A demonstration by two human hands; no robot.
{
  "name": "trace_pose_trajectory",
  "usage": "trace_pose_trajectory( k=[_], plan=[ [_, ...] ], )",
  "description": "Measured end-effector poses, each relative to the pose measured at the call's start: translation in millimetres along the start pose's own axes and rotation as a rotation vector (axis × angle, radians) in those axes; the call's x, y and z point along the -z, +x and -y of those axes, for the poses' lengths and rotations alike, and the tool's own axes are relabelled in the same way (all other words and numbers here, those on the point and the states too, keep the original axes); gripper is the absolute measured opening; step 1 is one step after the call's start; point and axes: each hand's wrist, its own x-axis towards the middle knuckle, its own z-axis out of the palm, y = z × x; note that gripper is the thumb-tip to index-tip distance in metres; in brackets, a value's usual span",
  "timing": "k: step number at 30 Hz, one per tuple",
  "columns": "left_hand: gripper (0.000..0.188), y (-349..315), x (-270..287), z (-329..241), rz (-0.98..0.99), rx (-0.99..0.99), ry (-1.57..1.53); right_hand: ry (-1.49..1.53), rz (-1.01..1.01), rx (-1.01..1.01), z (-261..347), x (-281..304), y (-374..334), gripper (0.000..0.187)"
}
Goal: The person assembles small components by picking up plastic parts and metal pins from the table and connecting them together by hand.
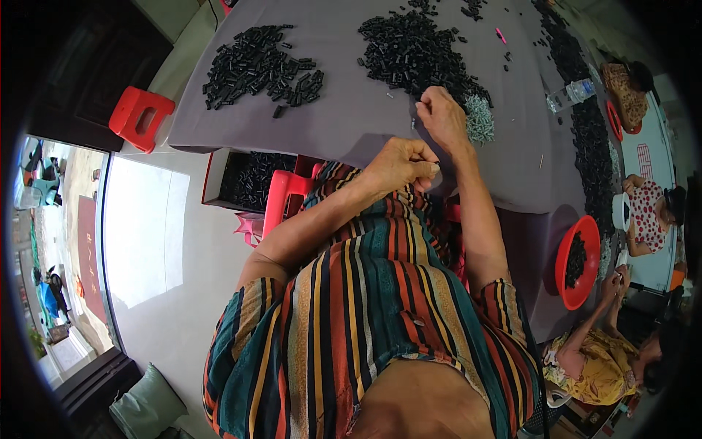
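Note:
My left hand [404, 164] is above the table's near edge, thumb and fingers pinched together. Whatever sits in that pinch is too small or hidden to name. Farther forward, my right hand [442, 115] is over the table with curled fingers closed, and I cannot make out what they hold. Just beyond it lies a large heap of small black cylindrical pieces [409, 51]. Right beside it is a smaller pile of small silvery-grey pieces [480, 119]. Another heap of black cylinders [252, 66] spreads at the table's far left.
The table has a grey cloth [336, 121]. Below its edge stands an open box of black pieces [256, 179]. A red basin [578, 267] and a clear plastic bottle [570, 95] are at the right, where other people sit. A red stool [140, 117] stands left.

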Motion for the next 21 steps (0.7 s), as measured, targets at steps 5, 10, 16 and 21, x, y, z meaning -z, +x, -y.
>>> trace_pose_trajectory(
  k=[5, 10, 16, 21],
  plan=[
    [0.008, 0.3, 8.0, -6.9, -0.042, -0.084, -0.045, 0.900, 0.001, -0.308, -3.4, 17.5, -11.0, 0.010],
    [0.011, -3.7, 15.5, -17.6, -0.110, -0.157, -0.050, 1.375, -0.042, -0.319, 18.0, 41.2, -23.2, 0.019],
    [0.013, -10.7, 13.1, -29.8, -0.128, -0.192, -0.118, 1.633, -0.002, -0.212, 27.6, 46.2, -30.3, 0.018],
    [0.013, -16.1, 7.7, -32.4, -0.106, -0.195, -0.168, 1.690, 0.053, -0.169, 34.1, 47.9, -36.6, 0.016]
  ],
)
